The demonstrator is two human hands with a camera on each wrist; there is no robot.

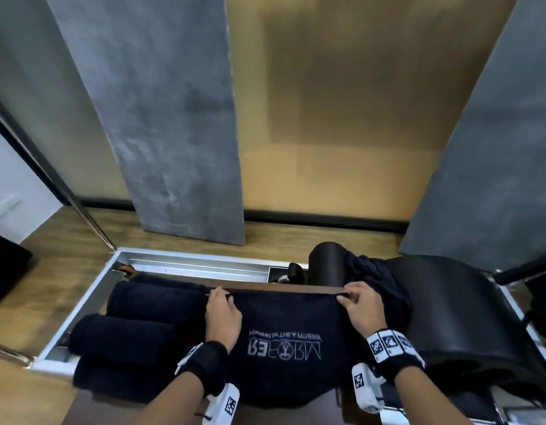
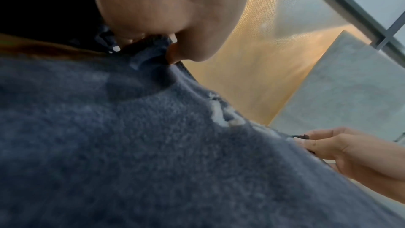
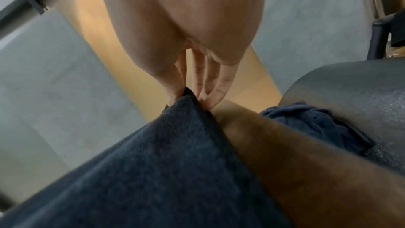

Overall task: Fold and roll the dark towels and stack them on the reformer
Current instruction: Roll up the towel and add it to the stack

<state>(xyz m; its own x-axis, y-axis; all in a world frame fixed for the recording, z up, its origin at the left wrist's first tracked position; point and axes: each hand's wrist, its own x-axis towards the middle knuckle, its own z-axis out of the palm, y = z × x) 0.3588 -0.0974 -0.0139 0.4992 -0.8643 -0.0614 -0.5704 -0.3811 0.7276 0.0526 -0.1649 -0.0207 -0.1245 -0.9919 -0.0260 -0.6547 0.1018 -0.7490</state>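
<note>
Warm light is washing over a tan wall (image 1: 342, 102) flanked by two grey concrete-look panels (image 1: 173, 118), a dark skirting board (image 1: 323, 219) running along its base, while wood-grain flooring (image 1: 60, 256) is stretching below.

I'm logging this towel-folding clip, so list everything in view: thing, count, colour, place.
spread towel: one, dark navy with pale lettering, flat on the reformer, far edge pinched at both corners
rolled towels: at least two, dark navy, left of the spread towel
crumpled towel: one, dark navy, heaped right, against the arc
reformer: one, silver frame, on the wood floor
padded arc: one, black, right
wall panels: two, grey, behind
left hand: pinches far-left corner
right hand: pinches far-right corner
</note>
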